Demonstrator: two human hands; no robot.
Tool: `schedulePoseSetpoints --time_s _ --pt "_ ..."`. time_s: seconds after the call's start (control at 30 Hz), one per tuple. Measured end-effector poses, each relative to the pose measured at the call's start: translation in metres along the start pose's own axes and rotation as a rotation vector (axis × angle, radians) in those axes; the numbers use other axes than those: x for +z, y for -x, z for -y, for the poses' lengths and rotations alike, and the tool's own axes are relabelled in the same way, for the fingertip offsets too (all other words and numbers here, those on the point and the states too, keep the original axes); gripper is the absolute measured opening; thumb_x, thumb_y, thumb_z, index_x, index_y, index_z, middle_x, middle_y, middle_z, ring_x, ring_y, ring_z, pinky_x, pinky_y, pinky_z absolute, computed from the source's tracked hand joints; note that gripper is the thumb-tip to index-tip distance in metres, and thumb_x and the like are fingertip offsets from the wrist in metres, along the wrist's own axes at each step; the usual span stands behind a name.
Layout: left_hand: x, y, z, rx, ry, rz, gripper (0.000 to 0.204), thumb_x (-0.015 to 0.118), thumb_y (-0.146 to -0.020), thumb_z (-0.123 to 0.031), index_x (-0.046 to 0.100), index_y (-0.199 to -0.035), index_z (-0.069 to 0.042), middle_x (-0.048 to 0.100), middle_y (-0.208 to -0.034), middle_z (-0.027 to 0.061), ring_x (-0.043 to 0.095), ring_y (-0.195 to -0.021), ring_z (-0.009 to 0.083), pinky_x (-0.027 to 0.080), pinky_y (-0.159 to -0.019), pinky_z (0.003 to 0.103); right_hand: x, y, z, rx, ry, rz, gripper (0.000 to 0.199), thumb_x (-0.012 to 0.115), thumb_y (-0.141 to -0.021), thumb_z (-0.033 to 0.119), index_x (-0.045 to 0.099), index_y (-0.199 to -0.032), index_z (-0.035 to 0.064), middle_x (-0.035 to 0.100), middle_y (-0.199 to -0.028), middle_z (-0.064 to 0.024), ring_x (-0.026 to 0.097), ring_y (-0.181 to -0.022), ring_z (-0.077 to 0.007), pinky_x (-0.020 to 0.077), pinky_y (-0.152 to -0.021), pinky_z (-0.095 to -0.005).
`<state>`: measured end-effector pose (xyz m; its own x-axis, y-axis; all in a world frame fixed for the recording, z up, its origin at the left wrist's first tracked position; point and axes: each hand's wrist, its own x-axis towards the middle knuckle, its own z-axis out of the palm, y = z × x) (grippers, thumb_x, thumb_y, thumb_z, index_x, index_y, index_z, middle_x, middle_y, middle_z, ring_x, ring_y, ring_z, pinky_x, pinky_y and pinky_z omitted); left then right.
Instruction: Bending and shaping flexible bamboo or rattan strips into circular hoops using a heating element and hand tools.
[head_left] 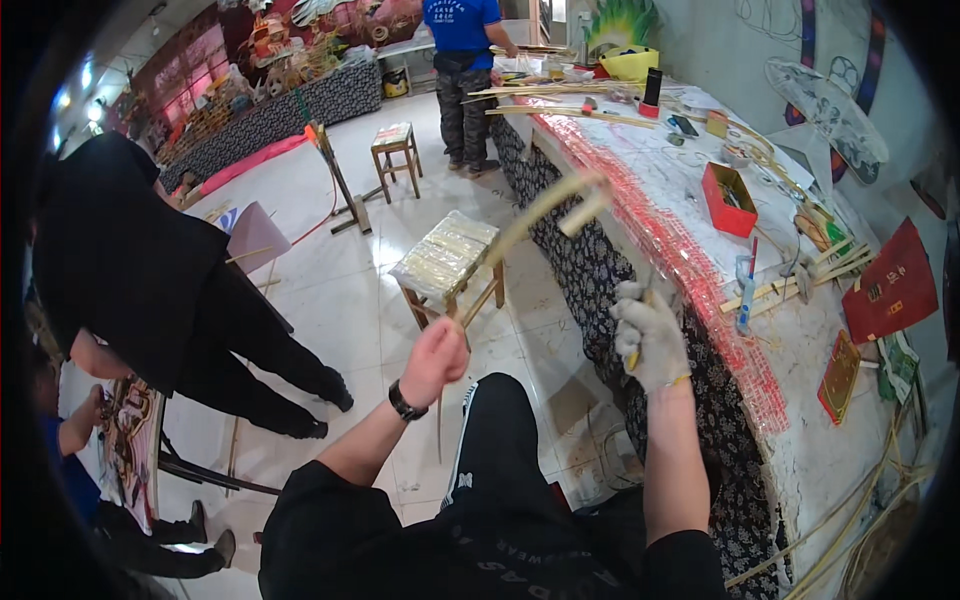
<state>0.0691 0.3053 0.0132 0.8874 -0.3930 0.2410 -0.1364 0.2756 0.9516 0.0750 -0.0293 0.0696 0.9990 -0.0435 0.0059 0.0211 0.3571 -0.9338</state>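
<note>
My bare left hand (437, 362), with a dark watch on the wrist, is closed around a thin bamboo strip (440, 435). One end of the strip hangs below the fist. Ahead of it, a pale bamboo length (545, 215) bends in a curve, blurred by motion; it seems to be the same strip, though I cannot make out the join. On my right hand (650, 340) is a whitish work glove, its fingers curled around a slim tool with a yellow end (633, 358). The tool's upper part is blurred against the table edge. The two hands are apart.
A long worktable (690, 265) runs along my right, with a red box (729, 200), bamboo strips (800, 290) and a blue-white pen-like tool (746, 300). A plastic-wrapped stool (447, 255) stands ahead. One person (170, 270) stands left; another in blue (462, 60) works farther off.
</note>
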Motion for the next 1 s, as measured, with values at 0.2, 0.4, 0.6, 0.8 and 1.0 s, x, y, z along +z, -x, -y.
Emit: schedulePoseSetpoints --time_s 0.2,0.4,0.6,0.8,1.0 --pt "-0.013 -0.008 -0.020 0.076 0.105 -0.051 0.024 0.045 -0.107 -0.032 0.045 -0.096 -0.011 0.031 -0.066 -0.0061 0.025 -0.049 0.0038 0.021 -0.042 0.021 -0.068 -0.007 -0.109 -0.533 1.158 -0.185 0.020 0.065 -0.090 0.024 0.064 -0.094 0.0042 0.067 -0.080 -0.0133 0.062 -0.068 -0.0370 0.0509 -0.064 -0.0396" --pt "-0.019 0.003 -0.024 -0.018 0.087 -0.134 0.024 0.044 -0.107 -0.034 0.046 -0.097 -0.012 0.030 -0.065 -0.0064 0.026 -0.050 0.0037 0.021 -0.043 0.021 -0.101 0.006 -0.082 -0.293 1.085 -0.246 0.026 0.065 -0.091 0.025 0.066 -0.101 0.0014 0.069 -0.081 -0.0123 0.067 -0.078 -0.0280 0.0514 -0.069 -0.0363" --pt "-0.008 -0.009 -0.017 -0.109 0.052 -0.121 0.024 0.044 -0.107 -0.034 0.046 -0.096 -0.012 0.028 -0.066 -0.0061 0.026 -0.052 0.0043 0.022 -0.045 0.021 -0.069 0.012 -0.005 -0.155 0.647 -0.207 0.021 0.062 -0.094 0.024 0.062 -0.091 0.0039 0.063 -0.075 -0.0020 0.058 -0.061 -0.0109 0.0442 -0.052 -0.0262" --pt "0.014 -0.014 -0.021 0.031 -0.498 0.023 0.021 0.050 -0.105 -0.027 0.053 -0.099 -0.007 0.051 -0.071 0.0025 0.048 -0.058 0.0123 0.042 -0.056 0.026 -0.060 0.017 0.001 -0.021 0.293 -0.205 0.018 0.058 -0.097 0.023 0.058 -0.096 0.0054 0.055 -0.072 0.0029 0.052 -0.059 -0.0044 0.0389 -0.045 -0.0210" --pt "0.041 -0.027 0.002 0.311 -0.802 0.070 0.018 0.055 -0.101 -0.021 0.058 -0.102 -0.003 0.059 -0.075 0.0125 0.057 -0.066 0.0293 0.048 -0.064 0.035 -0.054 0.064 0.034 -0.161 0.228 -0.335 0.021 0.051 -0.102 0.024 0.057 -0.111 0.0064 0.049 -0.068 0.0050 0.045 -0.049 -0.0057 0.0367 -0.043 -0.0209"
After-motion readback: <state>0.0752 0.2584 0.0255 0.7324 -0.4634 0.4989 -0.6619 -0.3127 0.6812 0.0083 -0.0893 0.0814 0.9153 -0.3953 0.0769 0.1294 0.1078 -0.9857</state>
